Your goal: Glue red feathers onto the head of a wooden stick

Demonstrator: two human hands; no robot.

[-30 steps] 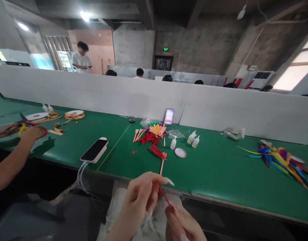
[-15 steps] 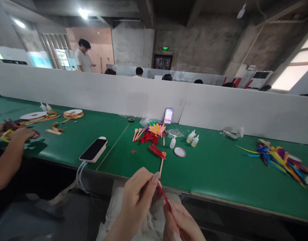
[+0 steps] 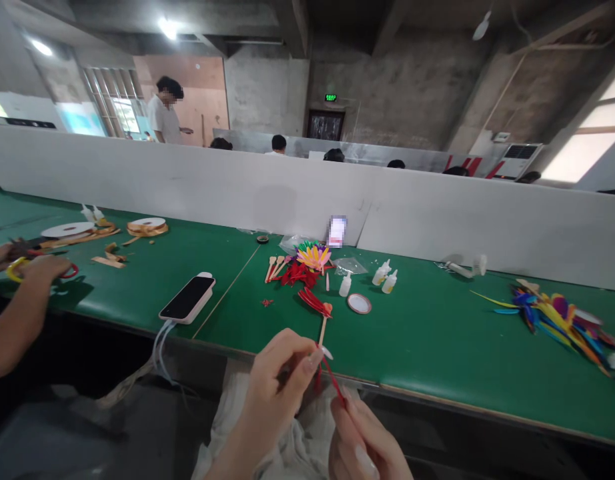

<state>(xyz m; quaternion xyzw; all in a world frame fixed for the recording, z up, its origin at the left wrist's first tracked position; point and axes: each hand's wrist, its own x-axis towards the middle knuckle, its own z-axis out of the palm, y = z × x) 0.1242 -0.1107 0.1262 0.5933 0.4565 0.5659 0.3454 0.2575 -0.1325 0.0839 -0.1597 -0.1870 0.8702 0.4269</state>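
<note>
In the head view, a narrow red ribbon (image 3: 332, 379) runs taut between my two hands at the table's front edge. My left hand (image 3: 282, 377) pinches its upper end, beside a small white piece I cannot make out. My right hand (image 3: 365, 433) has its fingers closed round the lower end. Just beyond my left fingertips lies a wooden stick (image 3: 323, 329) with an orange-red head, and long red petal-like pieces (image 3: 313, 301) beside it. A pile of red pieces (image 3: 298, 273) and bright feather-like pieces (image 3: 313, 256) lies farther back.
Small white squeeze bottles (image 3: 345, 285) and a round white lid (image 3: 359, 303) stand right of the pile. A phone (image 3: 188, 298) with a cable lies left. A co-worker's hand (image 3: 45, 268) holds scissors at far left. Colourful feathers (image 3: 557, 313) lie right. A white partition (image 3: 187, 180) borders the green table.
My left hand has risen slightly and its fingers have shifted on the ribbon. A white piece now shows beyond its fingertips. My right hand has moved slightly right.
</note>
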